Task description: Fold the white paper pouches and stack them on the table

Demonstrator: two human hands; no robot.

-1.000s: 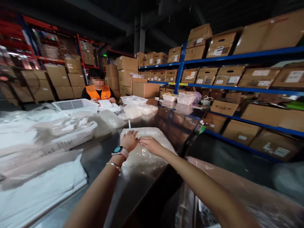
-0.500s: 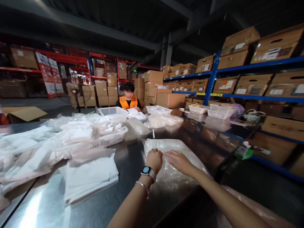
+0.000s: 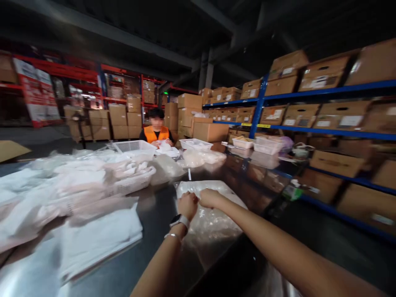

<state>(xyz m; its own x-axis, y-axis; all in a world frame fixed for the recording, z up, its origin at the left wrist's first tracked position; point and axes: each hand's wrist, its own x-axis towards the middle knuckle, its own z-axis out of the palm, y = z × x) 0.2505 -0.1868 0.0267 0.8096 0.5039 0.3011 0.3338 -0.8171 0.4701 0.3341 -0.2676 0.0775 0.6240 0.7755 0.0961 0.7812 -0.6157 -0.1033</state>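
A clear plastic bag [image 3: 213, 220] with pale contents lies on the dark, shiny table in front of me. My left hand [image 3: 187, 205], with a watch and a bracelet at the wrist, is closed over the bag's left part. Close beside it, my right hand [image 3: 211, 199] is curled into a fist above the bag's middle. The two hands nearly meet at the knuckles. Whatever their fingers pinch is hidden from me. Left of the hands lies a stack of flat white bags [image 3: 100, 239].
White packets [image 3: 71, 173] are heaped on the left, around a white basket [image 3: 136, 181]. A person in an orange vest [image 3: 156, 134] sits across the table, handling something white. White trays [image 3: 267, 145] stand at the back right. Blue shelving [image 3: 258, 107] with cartons runs along the right.
My view has turned to the right, so things appear further left. The right hand's fingers, stretched out before, are now curled in beside the left hand.
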